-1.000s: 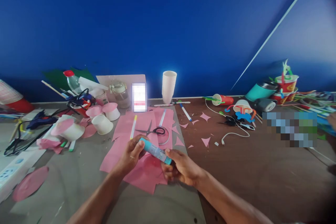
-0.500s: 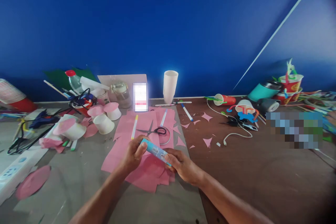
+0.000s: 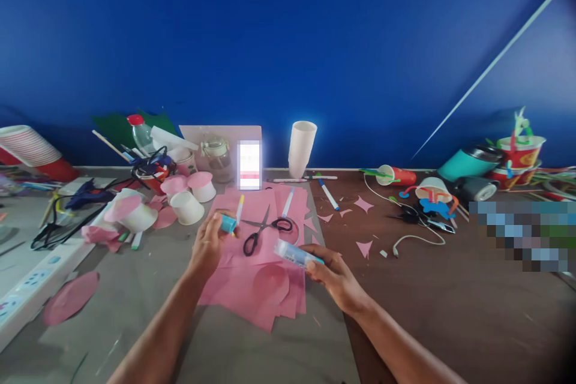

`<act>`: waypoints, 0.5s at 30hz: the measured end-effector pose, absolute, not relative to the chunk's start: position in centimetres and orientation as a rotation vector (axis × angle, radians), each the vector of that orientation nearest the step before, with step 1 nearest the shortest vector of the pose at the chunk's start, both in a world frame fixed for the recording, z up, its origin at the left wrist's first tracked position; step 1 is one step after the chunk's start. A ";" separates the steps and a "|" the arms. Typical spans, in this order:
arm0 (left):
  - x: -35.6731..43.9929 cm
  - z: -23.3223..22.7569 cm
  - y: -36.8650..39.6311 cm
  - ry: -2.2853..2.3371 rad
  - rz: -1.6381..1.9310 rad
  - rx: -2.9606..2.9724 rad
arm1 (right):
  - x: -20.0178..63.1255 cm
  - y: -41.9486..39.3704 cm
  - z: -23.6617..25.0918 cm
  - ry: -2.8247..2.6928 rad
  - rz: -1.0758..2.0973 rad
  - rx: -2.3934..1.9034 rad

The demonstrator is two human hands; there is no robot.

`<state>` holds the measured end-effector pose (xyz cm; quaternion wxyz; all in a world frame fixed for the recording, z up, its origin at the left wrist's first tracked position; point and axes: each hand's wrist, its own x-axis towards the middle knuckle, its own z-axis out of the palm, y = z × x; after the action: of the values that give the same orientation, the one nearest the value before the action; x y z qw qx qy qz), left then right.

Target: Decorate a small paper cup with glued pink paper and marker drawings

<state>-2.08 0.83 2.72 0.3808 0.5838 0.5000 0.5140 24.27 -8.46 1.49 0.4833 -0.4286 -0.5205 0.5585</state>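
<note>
My left hand (image 3: 207, 245) is closed around the teal cap (image 3: 228, 224) of a glue stick, held above the left side of the pink paper sheets (image 3: 229, 282). In my right hand (image 3: 337, 279) is the glue stick's clear-and-blue tube (image 3: 294, 253), apart from the cap, its clear end pointing left. Open scissors (image 3: 263, 227) with black handles lie on the pink paper between my hands. A round pink piece (image 3: 271, 284) rests on the sheets just below the tube. A yellow-capped marker (image 3: 240, 209) lies behind my left hand.
White cups with pink tops (image 3: 186, 207) stand and lie at left, by a power strip (image 3: 31, 282). A lit phone (image 3: 249, 165) and a stack of white cups (image 3: 302, 147) stand at the back. Pink scraps (image 3: 363, 204), a white cable (image 3: 418, 239) and a teal bottle (image 3: 468, 163) are at right.
The cap has come off the glue stick. My hands have moved apart, the left with the cap and the right with the tube. The scissors' second handle now shows.
</note>
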 end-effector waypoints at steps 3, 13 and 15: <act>-1.2 2.8 0.5 0.974 1.251 1.190 | 24.0 -8.4 0.8 -1.052 1.472 -0.995; -0.7 3.4 -1.5 0.703 0.744 1.465 | 23.5 -8.5 1.0 -0.911 1.592 -0.888; 0.1 3.3 -2.1 0.644 0.695 1.465 | 23.2 -8.6 0.9 -0.948 1.606 -0.893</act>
<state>0.08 -2.11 3.31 0.6431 0.6430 0.2826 0.3052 23.24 -8.63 0.89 0.5116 -0.3710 -0.3942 0.6673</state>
